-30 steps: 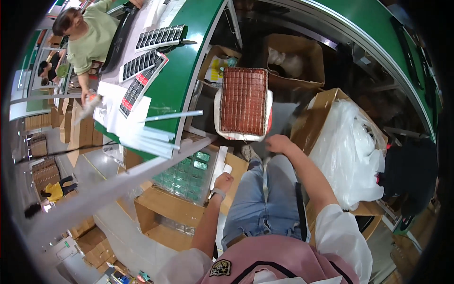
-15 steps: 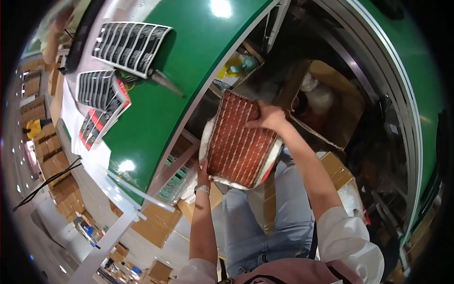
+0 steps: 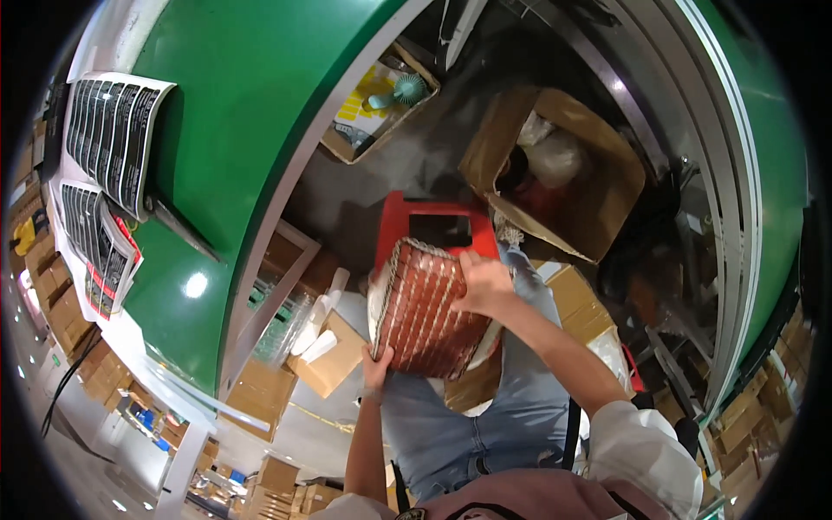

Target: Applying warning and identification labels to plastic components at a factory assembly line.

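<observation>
A red-brown seat cushion [image 3: 426, 312] with pale stitched rows, a corded edge and a white side is held tilted above my lap. My left hand [image 3: 377, 368] grips its lower left edge, thumb on top and the other fingers mostly hidden. On its upper right edge my right hand [image 3: 485, 284] is closed, with the fingers partly out of sight. Just beyond the cushion stands a red plastic stool [image 3: 432, 208], its front part covered by the cushion; I cannot tell whether the two touch.
An open cardboard box [image 3: 614, 186] holding clear plastic bags stands beyond my right hand. A smaller carton [image 3: 351, 156] contains a turquoise handheld fan [image 3: 409, 89]. On the green table [image 3: 251, 113] at left lie sheets of black labels [image 3: 113, 130] and scissors [image 3: 182, 227]. Cardboard [image 3: 334, 351] lies left of my legs.
The cushion has come down and closer to my lap, still in both hands. The red stool now shows behind it. My view has shifted to the right.
</observation>
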The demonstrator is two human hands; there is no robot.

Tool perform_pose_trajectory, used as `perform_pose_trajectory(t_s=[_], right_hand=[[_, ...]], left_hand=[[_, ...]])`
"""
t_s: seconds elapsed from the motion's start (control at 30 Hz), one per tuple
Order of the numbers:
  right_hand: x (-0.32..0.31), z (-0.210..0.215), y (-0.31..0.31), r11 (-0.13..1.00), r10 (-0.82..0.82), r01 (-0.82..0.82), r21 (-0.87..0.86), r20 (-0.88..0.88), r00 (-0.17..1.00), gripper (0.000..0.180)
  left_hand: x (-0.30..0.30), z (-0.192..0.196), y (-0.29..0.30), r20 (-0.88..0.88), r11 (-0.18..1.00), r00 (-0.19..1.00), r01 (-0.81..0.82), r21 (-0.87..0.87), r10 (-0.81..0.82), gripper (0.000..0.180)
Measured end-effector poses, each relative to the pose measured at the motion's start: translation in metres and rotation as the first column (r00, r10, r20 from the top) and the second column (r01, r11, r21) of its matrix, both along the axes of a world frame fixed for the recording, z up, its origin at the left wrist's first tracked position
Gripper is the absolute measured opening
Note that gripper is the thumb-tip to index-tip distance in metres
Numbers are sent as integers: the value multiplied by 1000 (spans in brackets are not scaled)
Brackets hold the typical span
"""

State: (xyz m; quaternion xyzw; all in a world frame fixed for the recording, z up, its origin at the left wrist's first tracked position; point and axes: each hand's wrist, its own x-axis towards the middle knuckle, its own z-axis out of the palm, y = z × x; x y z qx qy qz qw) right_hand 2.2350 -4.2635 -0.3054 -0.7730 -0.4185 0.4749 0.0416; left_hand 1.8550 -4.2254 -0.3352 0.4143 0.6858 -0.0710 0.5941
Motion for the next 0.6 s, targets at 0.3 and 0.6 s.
perform_pose_trajectory(t_s=[0.3,0.6], right_hand=[[-5,-6,-1,989,142,-143,-22,-44,989,74],[-23,-16,-30,974,169,-174,141,49,984,75]], left_hand=[[27,-1,35,-247,557,525,826,-80,-814,89],[52,3,21,-361,311,155,848,-428,-920,106]])
